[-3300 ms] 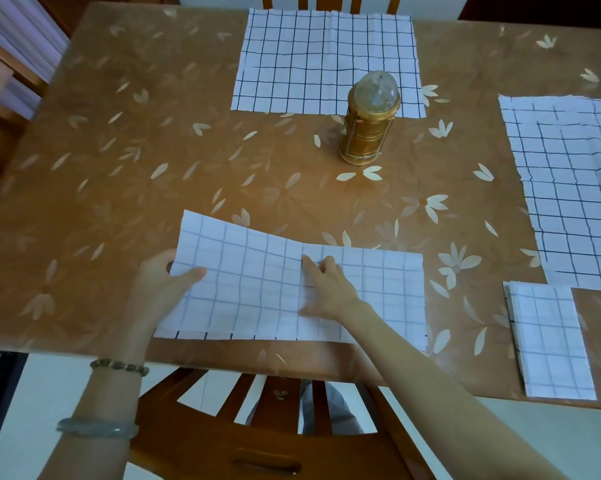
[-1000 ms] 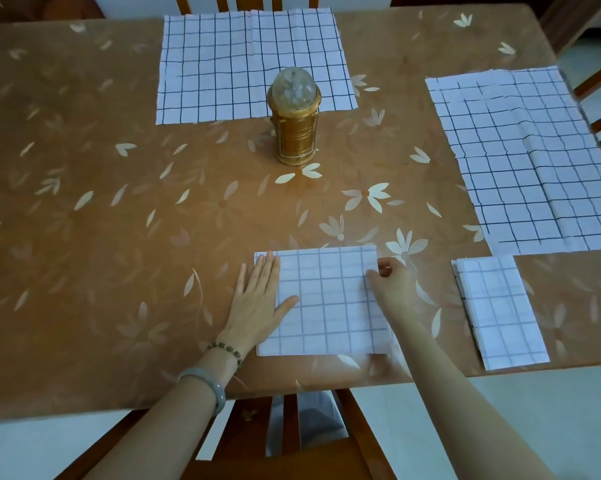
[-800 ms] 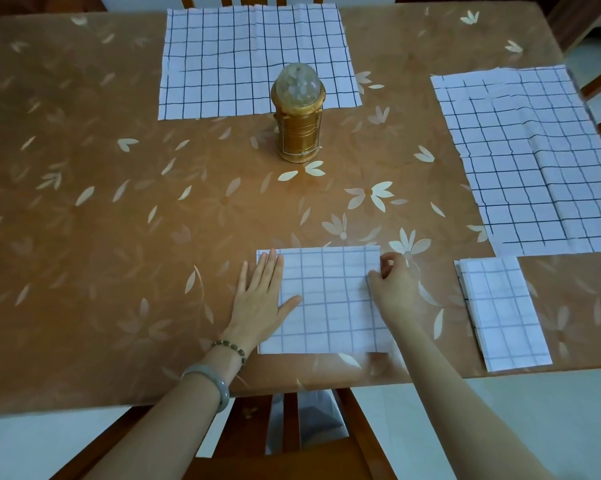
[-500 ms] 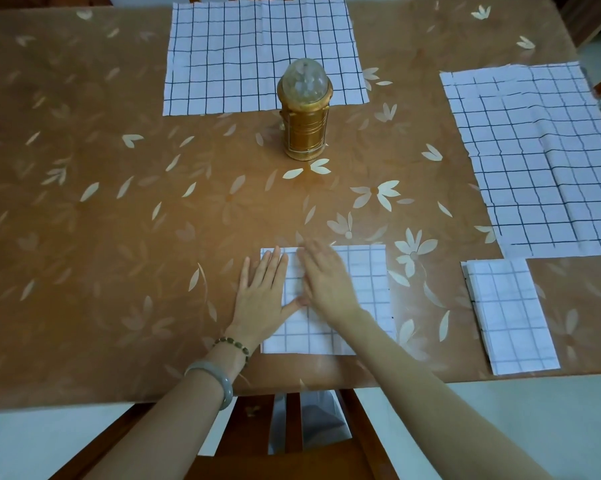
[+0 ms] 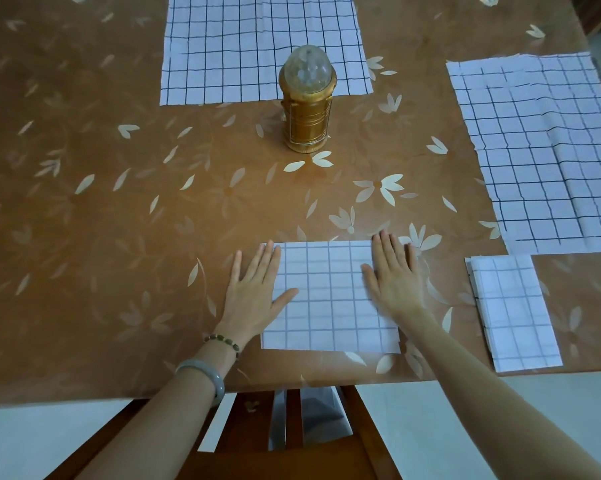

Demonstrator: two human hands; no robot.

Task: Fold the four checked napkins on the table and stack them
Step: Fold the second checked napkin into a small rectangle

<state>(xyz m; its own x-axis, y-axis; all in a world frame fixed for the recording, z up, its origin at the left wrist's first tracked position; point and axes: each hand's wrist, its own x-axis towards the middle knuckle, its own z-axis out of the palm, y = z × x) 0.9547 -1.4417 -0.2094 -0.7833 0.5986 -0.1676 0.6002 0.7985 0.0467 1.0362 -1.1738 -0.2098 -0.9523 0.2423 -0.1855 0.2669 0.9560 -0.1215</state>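
Note:
A white checked napkin folded into a square (image 5: 330, 299) lies near the table's front edge. My left hand (image 5: 255, 296) rests flat on its left edge, fingers spread. My right hand (image 5: 394, 277) lies flat on its right edge, slightly blurred. A smaller folded napkin (image 5: 513, 311) sits to the right by the front edge. One unfolded napkin (image 5: 264, 46) lies flat at the back, another (image 5: 548, 147) at the right side with creases in it.
A gold lantern with a clear dome (image 5: 307, 105) stands upright in the middle, just in front of the back napkin. The brown flower-patterned table (image 5: 101, 202) ends close below the napkin. A wooden chair (image 5: 292, 441) stands under the front edge.
The long half-folded napkin has been folded into a square. In the last half second my right hand slid from the napkin's middle to its right edge; my left hand stayed at the left edge.

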